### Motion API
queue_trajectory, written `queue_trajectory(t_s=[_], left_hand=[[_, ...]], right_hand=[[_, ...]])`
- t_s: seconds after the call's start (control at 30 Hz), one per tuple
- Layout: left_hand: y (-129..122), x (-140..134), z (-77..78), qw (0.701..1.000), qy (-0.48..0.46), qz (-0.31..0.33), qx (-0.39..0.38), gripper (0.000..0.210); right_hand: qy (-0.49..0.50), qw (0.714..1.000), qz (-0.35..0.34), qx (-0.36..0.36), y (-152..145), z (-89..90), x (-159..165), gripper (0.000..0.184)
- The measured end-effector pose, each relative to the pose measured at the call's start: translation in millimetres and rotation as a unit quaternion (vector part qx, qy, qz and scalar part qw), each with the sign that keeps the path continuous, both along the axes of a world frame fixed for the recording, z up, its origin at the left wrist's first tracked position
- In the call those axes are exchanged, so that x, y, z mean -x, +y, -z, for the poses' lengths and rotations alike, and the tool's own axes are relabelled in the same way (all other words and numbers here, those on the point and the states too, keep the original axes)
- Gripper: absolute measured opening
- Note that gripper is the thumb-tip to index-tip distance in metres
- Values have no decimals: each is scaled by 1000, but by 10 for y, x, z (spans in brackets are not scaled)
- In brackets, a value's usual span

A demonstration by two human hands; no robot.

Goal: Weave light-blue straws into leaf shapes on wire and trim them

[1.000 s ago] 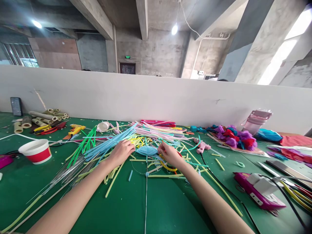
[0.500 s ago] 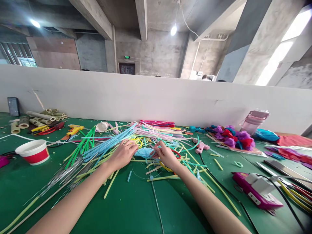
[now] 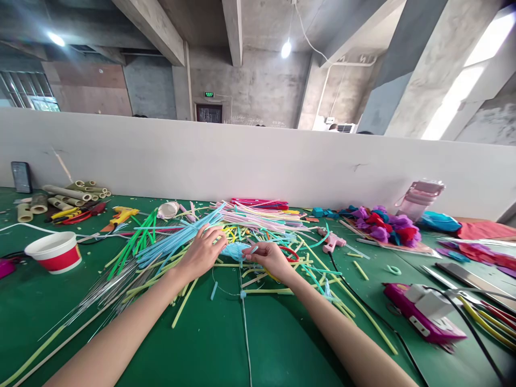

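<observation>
My left hand [image 3: 205, 248] is closed on the left end of a light blue bundle of thin strips [image 3: 234, 251], its fingers curled over it. At the bundle's right side my right hand [image 3: 269, 259] pinches a short light blue strip [image 3: 254, 249] between thumb and fingertips. Below the bundle hangs a thin wire ring, and a grey-wrapped wire stem [image 3: 245, 338] with a small blue knot [image 3: 242, 294] runs toward me. The fingertips partly hide the bundle.
Pipe-cleaner-like strips in blue [image 3: 173, 239], pink and yellow lie behind the hands. At left are a paper cup [image 3: 54, 252] and a yellow glue gun [image 3: 123, 216]. At right lie a pink glue gun [image 3: 333, 242], its black cord and a magenta power strip [image 3: 423, 317].
My right hand has shifted left and slightly down, against the bundle's side, and the short strip now shows in its pinch. The bundle and the stem with its knot have moved left.
</observation>
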State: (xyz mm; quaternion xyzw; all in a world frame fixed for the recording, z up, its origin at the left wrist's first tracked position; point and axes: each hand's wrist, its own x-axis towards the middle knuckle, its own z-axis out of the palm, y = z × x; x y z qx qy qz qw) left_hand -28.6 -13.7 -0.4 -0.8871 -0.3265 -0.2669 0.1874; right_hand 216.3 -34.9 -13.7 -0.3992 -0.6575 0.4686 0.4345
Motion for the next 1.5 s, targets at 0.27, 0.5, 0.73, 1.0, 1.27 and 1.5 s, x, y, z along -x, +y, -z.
queue_trajectory(t_s=[0.27, 0.5, 0.73, 1.0, 1.27, 1.5], left_hand=[[-31, -22, 5, 999, 13, -16, -25, 22], [-50, -93, 64, 995, -32, -60, -75, 13], [-74, -118, 56, 989, -45, -67, -123, 5], [-78, -120, 94, 978, -93, -56, -176, 22], [-81, 139, -239, 966, -40, -176, 183, 38], [-7, 247, -131, 930, -54, -145, 335, 24]], right_hand=[[-216, 959, 37, -180, -11, -43, 32, 20], [-310, 914, 59, -254, 84, 36, 70, 28], [-329, 904, 88, -259, 100, 33, 85, 31], [-328, 906, 108, -243, 98, 50, 114, 35], [-310, 916, 102, -233, 80, 34, 96, 33], [-287, 939, 68, -178, 81, 18, 70, 6]])
